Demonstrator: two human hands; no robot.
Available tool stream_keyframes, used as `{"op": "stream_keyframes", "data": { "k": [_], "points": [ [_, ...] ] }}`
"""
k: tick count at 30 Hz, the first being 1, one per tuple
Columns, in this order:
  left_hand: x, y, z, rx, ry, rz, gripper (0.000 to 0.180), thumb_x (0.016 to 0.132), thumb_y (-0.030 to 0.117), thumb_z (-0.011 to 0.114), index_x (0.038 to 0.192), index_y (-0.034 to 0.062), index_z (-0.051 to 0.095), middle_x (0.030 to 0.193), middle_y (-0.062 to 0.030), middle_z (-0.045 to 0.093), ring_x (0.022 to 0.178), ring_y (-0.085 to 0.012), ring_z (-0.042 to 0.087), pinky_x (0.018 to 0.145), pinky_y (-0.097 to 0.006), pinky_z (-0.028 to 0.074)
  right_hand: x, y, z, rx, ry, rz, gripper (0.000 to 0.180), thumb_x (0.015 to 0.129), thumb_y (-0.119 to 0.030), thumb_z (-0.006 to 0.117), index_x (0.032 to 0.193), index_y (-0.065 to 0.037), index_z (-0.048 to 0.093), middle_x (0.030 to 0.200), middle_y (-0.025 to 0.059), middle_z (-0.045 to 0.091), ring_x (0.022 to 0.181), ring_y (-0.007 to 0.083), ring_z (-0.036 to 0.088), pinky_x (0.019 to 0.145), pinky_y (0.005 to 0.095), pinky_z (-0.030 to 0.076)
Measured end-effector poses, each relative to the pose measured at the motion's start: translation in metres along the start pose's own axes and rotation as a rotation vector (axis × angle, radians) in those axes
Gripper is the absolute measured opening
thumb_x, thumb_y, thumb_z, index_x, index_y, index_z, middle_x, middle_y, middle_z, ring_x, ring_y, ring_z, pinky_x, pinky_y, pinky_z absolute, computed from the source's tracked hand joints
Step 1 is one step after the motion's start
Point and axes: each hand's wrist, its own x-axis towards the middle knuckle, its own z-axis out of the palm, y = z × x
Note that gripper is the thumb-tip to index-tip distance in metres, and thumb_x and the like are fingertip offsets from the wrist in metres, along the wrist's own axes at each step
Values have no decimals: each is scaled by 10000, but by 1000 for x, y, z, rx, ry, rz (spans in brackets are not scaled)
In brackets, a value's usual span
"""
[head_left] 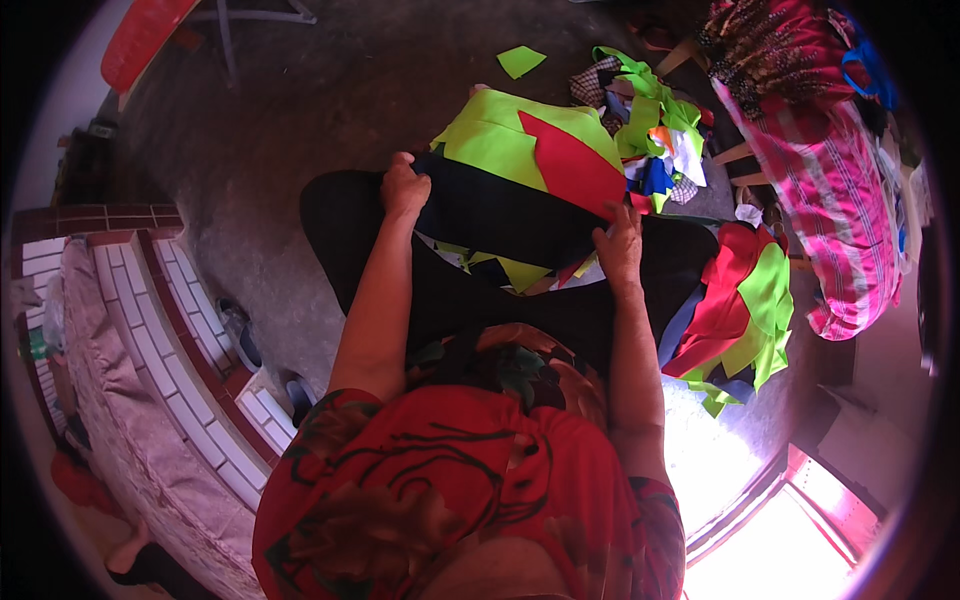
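Note:
A dark, near-black fabric piece (500,212) is spread across my lap between both hands. My left hand (405,188) is closed on its left edge. At the opposite end, my right hand (620,245) pinches the fabric's right edge, close to the tip of a red fabric piece (575,165). That red piece lies slanting over neon yellow-green fabric (485,135), just beyond the dark one. Below the dark piece, more scraps (520,273) in yellow-green and other colours show between my legs; what holds them is hidden.
Red and green fabric strips (735,300) hang by my right knee. A mixed scrap pile (660,130) and a single green scrap (521,61) lie on the floor ahead. Pink plaid cloth (800,200) drapes wooden furniture at right. A white-tiled structure (165,345) stands left.

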Motion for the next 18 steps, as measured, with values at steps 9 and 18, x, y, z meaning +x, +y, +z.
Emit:
{"op": "stream_keyframes", "data": {
  "k": [9, 18],
  "points": [
    [-9, 2, 7, 11, 20, 380, 229, 761, 146, 692, 976, 114, 619, 1060, -114, 603, 998, -320, 591, 821, -411, 488, 1, -25, -6, 137, -131, -17, 263, 714, -25, 652, 972, -70, 619, 940, 120, 582, 872, 294, 593, 774, 381, 488],
    [-6, -7, 25, 110, -160, 354, 269, 742, 204, 733, 949, 79, 616, 1023, -143, 610, 980, -333, 595, 812, -421, 491, -7, -19, 9, 130, -337, -114, 345, 681, -83, 713, 1009, -80, 607, 1006, 141, 554, 994, 337, 543, 874, 413, 446]
  ]
}}
